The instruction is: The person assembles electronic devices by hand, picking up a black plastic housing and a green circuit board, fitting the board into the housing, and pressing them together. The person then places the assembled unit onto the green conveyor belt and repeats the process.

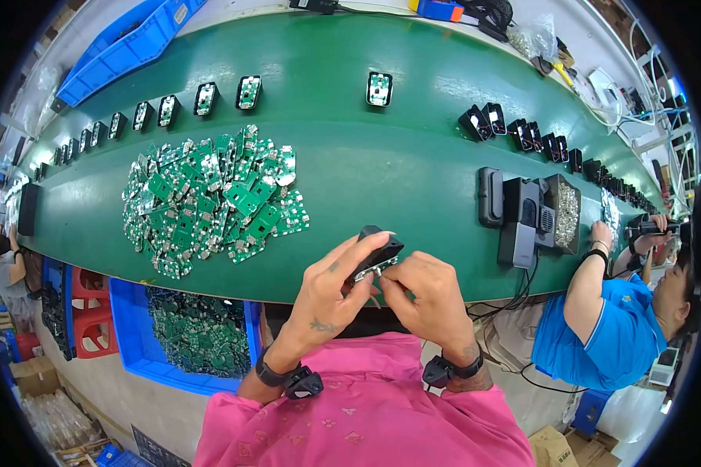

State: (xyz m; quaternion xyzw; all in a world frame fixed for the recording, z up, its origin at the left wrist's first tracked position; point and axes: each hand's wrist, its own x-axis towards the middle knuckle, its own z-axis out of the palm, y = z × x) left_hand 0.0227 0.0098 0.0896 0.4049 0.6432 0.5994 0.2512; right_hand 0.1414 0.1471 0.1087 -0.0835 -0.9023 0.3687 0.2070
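Note:
Above the near edge of the green table (397, 171), my left hand (325, 286) grips a small black plastic housing (377, 247), tilted. A circuit board (375, 269) shows at its lower side. My right hand (430, 289) is closed, thumb and forefinger pinched together at the board's right end. Whatever lies between those fingertips is hidden. To the left on the table is a heap of loose green circuit boards (202, 202). One black housing fitted with a board (379, 89) stands alone farther back.
Fitted housings (206, 99) form a row at back left; empty-looking black housings (483, 122) with wires line the right. Black devices (518, 222) stand beside a box of small metal parts (566, 214). A blue bin of boards (136, 342) sits below. A co-worker (611, 327) works at right.

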